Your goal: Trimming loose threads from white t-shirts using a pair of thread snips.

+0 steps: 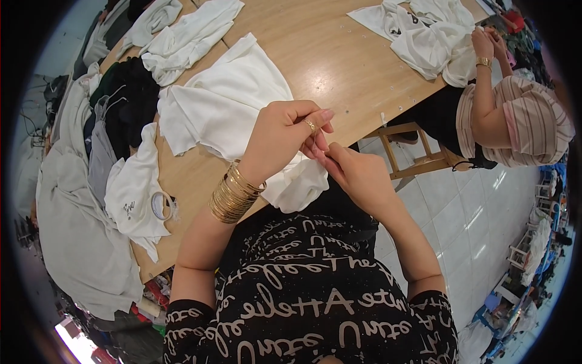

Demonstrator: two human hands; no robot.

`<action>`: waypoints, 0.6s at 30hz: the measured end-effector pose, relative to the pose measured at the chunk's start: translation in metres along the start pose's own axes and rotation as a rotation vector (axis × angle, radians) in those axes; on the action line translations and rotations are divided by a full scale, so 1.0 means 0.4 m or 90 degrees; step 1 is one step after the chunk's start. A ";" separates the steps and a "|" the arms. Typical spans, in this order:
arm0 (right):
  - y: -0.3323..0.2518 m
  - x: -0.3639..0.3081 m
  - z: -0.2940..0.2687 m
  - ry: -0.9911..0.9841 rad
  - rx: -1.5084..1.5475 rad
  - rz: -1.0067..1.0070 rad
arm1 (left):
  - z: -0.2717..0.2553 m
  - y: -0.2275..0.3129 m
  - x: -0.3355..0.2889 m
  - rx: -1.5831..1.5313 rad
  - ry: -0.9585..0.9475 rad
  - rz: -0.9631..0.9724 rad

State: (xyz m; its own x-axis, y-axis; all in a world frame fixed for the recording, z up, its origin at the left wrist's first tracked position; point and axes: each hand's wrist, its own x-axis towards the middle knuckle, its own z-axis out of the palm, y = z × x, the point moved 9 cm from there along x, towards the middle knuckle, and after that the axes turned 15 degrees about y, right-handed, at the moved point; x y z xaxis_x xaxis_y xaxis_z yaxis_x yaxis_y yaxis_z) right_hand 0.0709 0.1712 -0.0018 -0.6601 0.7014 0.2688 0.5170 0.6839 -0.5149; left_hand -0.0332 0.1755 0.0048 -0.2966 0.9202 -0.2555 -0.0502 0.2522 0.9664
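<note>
My left hand (282,134), with a ring and a stack of gold bangles (235,194) on its wrist, is closed with thumb and fingertips drawn together. My right hand (362,178) meets it fingertip to fingertip, also in a pinch. Whatever sits between the fingers is too small to make out. Right under both hands, a white cloth garment (230,91) lies spread over the table edge. A bunched part of white cloth (296,187) hangs over the edge near my lap.
On the wooden table (330,73) lie more white garments (191,39) and a tape roll (161,205) on printed white cloth. Dark and grey clothes (73,212) heap at left. A co-worker in a striped top (515,118) handles white cloth (430,45) beside a wooden stool (418,161).
</note>
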 end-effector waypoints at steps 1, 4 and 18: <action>0.008 0.000 0.006 -0.015 -0.005 0.015 | 0.001 -0.001 0.002 -0.001 0.001 -0.001; 0.024 0.011 0.003 -0.032 0.151 0.155 | -0.015 0.004 0.014 -0.026 0.027 0.008; 0.185 -0.023 0.078 0.089 0.496 0.489 | -0.275 -0.203 0.072 0.524 0.353 0.331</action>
State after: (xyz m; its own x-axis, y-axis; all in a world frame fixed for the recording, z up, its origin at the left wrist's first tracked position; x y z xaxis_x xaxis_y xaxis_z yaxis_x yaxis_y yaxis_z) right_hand 0.0983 0.2093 -0.0677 -0.2176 0.9354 -0.2787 0.2453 -0.2239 -0.9432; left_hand -0.1424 0.1488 -0.0779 -0.4919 0.7629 0.4196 0.7886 0.1860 0.5862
